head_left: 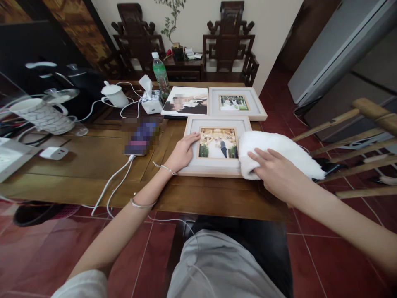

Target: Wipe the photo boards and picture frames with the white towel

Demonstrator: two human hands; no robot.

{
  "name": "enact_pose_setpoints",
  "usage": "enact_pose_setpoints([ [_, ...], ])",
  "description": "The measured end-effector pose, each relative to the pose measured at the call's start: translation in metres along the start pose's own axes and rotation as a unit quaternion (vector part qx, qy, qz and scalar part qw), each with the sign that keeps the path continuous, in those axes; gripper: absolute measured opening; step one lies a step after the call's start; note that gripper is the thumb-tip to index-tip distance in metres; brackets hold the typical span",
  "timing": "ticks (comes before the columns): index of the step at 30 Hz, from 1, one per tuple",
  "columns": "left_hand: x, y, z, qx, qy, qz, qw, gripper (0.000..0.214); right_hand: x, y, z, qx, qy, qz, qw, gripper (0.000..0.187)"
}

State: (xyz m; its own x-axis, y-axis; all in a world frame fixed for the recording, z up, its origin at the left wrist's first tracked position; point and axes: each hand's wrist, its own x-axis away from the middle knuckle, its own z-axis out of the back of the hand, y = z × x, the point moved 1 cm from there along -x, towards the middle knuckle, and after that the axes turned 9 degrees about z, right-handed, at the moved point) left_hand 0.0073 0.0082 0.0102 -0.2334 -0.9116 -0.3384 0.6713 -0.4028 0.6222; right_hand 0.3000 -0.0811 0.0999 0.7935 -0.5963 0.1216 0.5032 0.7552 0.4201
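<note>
Takes in a brown wooden table (pixel 214 198), glossy, w/ panel seams, running off to far L. Has red floor tiles (pixel 139 252) below, w/ pale joints. Ends at back in a pale wall (pixel 192 25), w/ dark carved chairs, L one (pixel 132 35) & R one (pixel 229 41), split by a low stand (pixel 186 70) w/ potted plant (pixel 177 51) etc. on top. On far R, shows a tall grey unit (pixel 335 45), poss. fridge, &, nearer, a light wooden chair (pixel 376 114) just off table's R end.

On table's L, has white power strip (pixel 15 155), charger block (pixel 54 152) & patterned mug (pixel 40 116), w/ cables about. Toward mid, has lidded white cup (pixel 115 95), tissue box (pixel 151 102) w/ tissue poking up, & green-labelled bottle (pixel 160 73), upright, just behind box. Nearer, has phone (pixel 141 136), w/ screen blurred, joined to white cable (pixel 108 182) trailing over near edge.

Has framed photo (pixel 218 142) lying flat, face up, near table's front, w/ portrait panel (pixel 189 101) & second frame (pixel 234 102) side by side just behind. Has left hand (pixel 182 152) laid over framed photo's L border; can't tell if clamped under edge. Has right hand (pixel 268 167) curled round white fluffy cloth (pixel 288 155), gripping bunched L end on framed photo's R side, so hiding most of that border.
</note>
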Motion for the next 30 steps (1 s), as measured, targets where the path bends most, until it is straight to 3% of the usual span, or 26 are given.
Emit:
enact_pose_setpoints([
  [11,0.0,0.002,0.0,-0.023,0.011,0.013,1.0,0.06,-0.018,-0.02,0.004,-0.059,0.008,-0.021,0.998,0.03],
  [23,0.003,0.006,0.006,-0.027,0.013,0.012,0.999,0.05,-0.084,-0.052,0.019,-0.148,0.084,0.052,0.984,0.031],
  [26,0.003,0.005,0.006,-0.028,0.008,0.008,1.0,0.05,-0.081,-0.051,0.019,-0.137,0.092,0.052,0.985,0.031],
  [30,0.002,0.003,0.004,-0.028,0.005,0.006,1.0,0.053,-0.049,-0.039,0.016,-0.099,0.06,0.007,0.993,0.027],
])
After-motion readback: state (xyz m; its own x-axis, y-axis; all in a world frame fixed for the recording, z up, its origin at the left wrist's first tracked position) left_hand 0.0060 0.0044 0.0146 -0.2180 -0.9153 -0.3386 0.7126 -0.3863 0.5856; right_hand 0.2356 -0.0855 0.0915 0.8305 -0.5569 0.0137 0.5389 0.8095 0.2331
